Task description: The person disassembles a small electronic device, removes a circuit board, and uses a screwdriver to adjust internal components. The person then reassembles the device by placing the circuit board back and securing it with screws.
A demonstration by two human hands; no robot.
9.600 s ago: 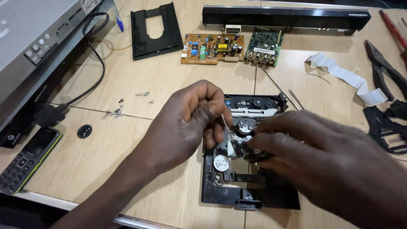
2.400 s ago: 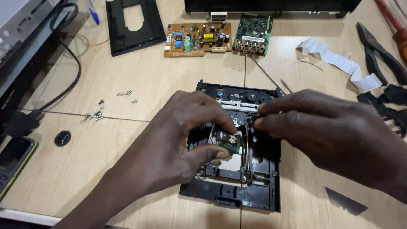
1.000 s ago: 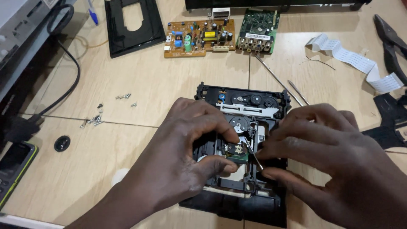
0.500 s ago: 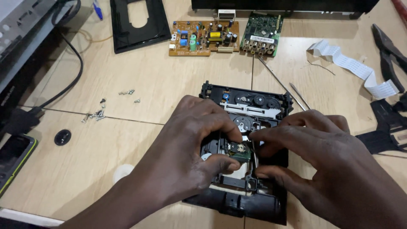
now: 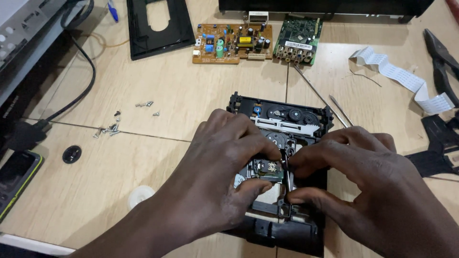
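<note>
Disc-drive mech (black plastic frame, gears + white rack at its 12 o'clock edge) is seen at table centre, partly covered by both hands. Left hand is closed in a pinch: thumb + forefinger clamped on the small laser pickup assy in the mech's middle. Right hand is likewise closed, fingertips pinched on a thin metal guide rod just beside the pickup; whether the rod is seated or lifted can't be told.

Progress, judged: teardown looks well advanced. Done: drive taken out of its housing, boards out – brown PCB and green PCB laid at 12 o'clock, tray bezel at 11, loose screws gathered at 9, ribbon cable at 2, white gear near 8. Left: pickup + rod not yet clear of the frame; gears and rack remain fitted.

Also noted: pliers at 3, phone at table edge, 8 o'clock.
</note>
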